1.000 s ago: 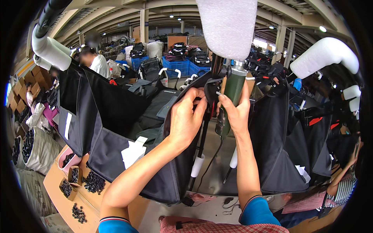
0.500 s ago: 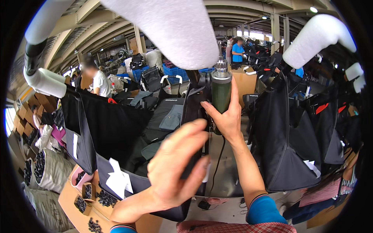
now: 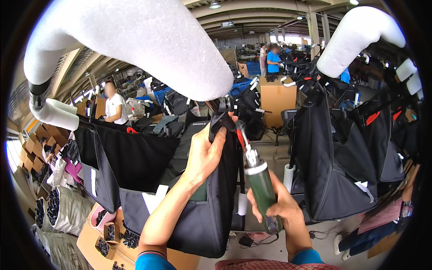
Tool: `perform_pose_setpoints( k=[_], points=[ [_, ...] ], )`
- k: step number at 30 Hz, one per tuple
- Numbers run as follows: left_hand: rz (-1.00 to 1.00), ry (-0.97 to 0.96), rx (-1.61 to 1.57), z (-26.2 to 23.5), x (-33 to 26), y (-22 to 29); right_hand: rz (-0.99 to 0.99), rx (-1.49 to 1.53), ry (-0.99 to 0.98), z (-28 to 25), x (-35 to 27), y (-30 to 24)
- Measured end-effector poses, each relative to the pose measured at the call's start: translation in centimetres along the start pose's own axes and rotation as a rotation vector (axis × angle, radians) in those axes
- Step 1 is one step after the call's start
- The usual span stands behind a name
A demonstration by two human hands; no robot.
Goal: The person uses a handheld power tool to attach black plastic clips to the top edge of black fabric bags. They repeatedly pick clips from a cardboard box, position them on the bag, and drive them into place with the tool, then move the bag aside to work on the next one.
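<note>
In my right hand (image 3: 284, 204) is a dark green electric screwdriver (image 3: 262, 182) with a silver collar, held upright with its tip leaning a little left. A red object (image 3: 240, 137) shows next to the tip; whether they touch I cannot tell. My left hand (image 3: 204, 153) is closed on a black fabric flap (image 3: 221, 127), just below the joint of a white foam-wrapped tube (image 3: 198, 67). The flap belongs to a large black fabric wagon body (image 3: 135, 139) hanging beside my left arm. Some fingertips of that hand are behind the flap.
Another black fabric wagon body (image 3: 333, 180) hangs at the right under a foam-wrapped tube (image 3: 360, 36). At lower left, small boxes (image 3: 111, 233) of black parts stand on a cardboard surface (image 3: 90, 245). Co-workers (image 3: 114, 108) and a large carton (image 3: 278, 101) are farther back.
The screwdriver and my right hand have come down from the tube joint, and the tool now leans left. My left hand has risen from its blurred, fingers-loose position to grip the flap.
</note>
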State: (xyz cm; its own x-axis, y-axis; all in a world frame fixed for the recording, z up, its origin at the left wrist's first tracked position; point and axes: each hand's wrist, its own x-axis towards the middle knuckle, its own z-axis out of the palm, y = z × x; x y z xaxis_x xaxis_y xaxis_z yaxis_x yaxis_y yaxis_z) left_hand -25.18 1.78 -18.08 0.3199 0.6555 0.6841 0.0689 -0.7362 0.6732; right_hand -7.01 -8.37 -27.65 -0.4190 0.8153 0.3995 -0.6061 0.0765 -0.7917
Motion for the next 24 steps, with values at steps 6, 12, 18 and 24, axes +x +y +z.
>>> perform_pose_setpoints(
  k=[6, 12, 18, 24],
  points=[
    [0.263, 0.127, 0.148, 0.7, 0.0, -0.6, 0.112, -0.028, 0.037, 0.7, -0.6, 0.6],
    [0.114, 0.108, 0.054, 0.9, -0.4, 0.0, 0.107, 0.060, 0.067, 1.3, -0.2, 0.8],
    [0.115, 0.128, 0.063, 1.2, -0.5, -0.4, 0.091, 0.061, 0.083, 1.7, 0.3, 1.4],
    [0.136, 0.168, 0.088, 1.5, -0.6, -0.4, 0.074, 0.032, 0.086, 1.9, 0.2, 1.7]
  ],
)
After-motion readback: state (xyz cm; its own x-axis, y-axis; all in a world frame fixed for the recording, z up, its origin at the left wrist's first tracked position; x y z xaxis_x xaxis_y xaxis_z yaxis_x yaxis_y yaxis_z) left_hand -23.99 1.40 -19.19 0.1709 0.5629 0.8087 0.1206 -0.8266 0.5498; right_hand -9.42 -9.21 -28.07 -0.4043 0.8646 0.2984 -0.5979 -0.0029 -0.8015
